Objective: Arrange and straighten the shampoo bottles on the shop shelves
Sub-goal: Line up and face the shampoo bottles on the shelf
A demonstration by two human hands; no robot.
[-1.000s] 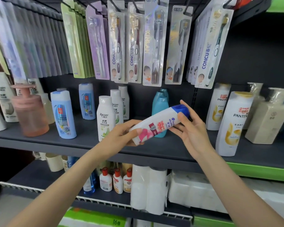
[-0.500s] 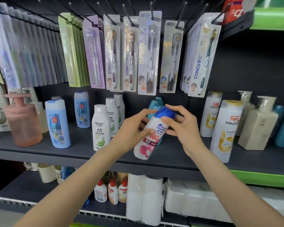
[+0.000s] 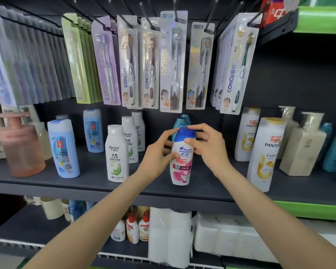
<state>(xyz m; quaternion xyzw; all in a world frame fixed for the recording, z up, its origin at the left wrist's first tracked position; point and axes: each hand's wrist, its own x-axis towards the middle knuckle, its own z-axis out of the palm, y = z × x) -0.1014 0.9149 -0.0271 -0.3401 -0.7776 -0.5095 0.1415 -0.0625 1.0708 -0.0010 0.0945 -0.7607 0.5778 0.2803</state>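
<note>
A white shampoo bottle [image 3: 180,167] with a blue cap and pink lower label stands upright on the dark shelf [image 3: 97,183], label facing me. My left hand [image 3: 157,154] grips its left side at mid-height. My right hand [image 3: 208,146] holds its cap and shoulder from the right. Behind it stand two teal bottles [image 3: 179,121], mostly hidden. To the left are white Racien bottles [image 3: 116,154] and light blue bottles [image 3: 63,150]. To the right stand white Pantene bottles [image 3: 264,154] with yellow caps.
Toothbrush packs [image 3: 171,61] hang from hooks just above the bottles. A pink pump bottle [image 3: 19,144] stands at the left, beige wrapped bottles [image 3: 303,150] at the right. The lower shelf holds small red-capped bottles [image 3: 136,228] and paper rolls [image 3: 171,235].
The blue-capped bottle went from lying tilted in both hands above the shelf to standing upright on it. My left hand moved from its base to its side, my right hand onto the cap.
</note>
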